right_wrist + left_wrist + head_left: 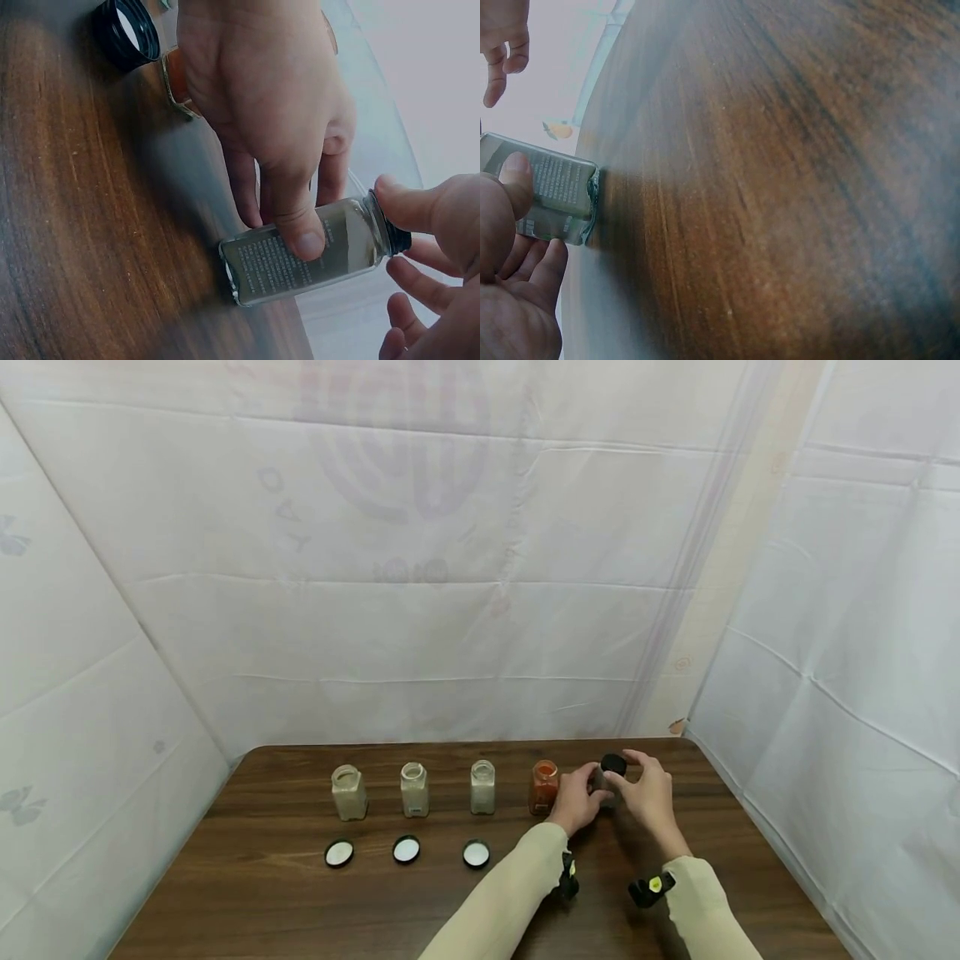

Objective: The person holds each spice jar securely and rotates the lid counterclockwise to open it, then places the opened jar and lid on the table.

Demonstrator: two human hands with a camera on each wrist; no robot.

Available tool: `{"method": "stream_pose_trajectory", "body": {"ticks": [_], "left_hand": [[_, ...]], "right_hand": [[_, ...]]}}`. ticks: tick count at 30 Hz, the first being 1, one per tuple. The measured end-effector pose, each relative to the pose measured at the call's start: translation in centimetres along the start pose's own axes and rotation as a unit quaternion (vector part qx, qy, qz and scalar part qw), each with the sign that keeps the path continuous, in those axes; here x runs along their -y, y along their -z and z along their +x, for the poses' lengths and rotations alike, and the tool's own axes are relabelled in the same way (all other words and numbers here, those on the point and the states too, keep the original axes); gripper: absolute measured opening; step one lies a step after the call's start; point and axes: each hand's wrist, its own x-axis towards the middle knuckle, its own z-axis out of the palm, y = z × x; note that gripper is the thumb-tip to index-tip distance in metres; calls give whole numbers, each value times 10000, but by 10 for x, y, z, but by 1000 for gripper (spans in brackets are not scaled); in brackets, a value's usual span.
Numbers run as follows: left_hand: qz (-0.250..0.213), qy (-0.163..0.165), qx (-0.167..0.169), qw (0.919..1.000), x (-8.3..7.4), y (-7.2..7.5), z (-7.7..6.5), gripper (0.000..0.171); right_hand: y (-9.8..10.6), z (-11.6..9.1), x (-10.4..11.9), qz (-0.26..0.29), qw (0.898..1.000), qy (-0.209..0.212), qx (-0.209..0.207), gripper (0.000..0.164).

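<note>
A clear glass spice jar (300, 259) with a printed label and greyish-brown powder stands at the right of the table. My left hand (577, 799) grips its body, thumb across the label in the right wrist view. On the jar's neck sits a black lid (613, 765), and my right hand (651, 793) pinches it between thumb and fingers. Just left of my left hand is an uncovered jar of orange-red powder (543, 787). A black lid with a white liner (127, 34) lies near that jar in the right wrist view; my left arm hides it in the head view.
Three uncovered jars of pale powder, the left jar (349, 793), the middle jar (414, 789) and the right jar (483, 787), stand in a row on the wooden table (300, 910). Before each lies a black lid (339, 853), liner up. White cloth (450, 635) hangs behind.
</note>
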Motion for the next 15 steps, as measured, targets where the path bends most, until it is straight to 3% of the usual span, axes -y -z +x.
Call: {"method": "stream_pose_trajectory", "body": {"ticks": [8, 15], "left_hand": [[-30, 4, 41, 10000, 2, 0, 0, 40], [6, -58, -3, 10000, 1, 0, 0, 38]], "right_hand": [[-2, -1, 3, 22, 9997, -138, -218, 47], [-3, -2, 3, -71, 9997, -13, -230, 43]]}}
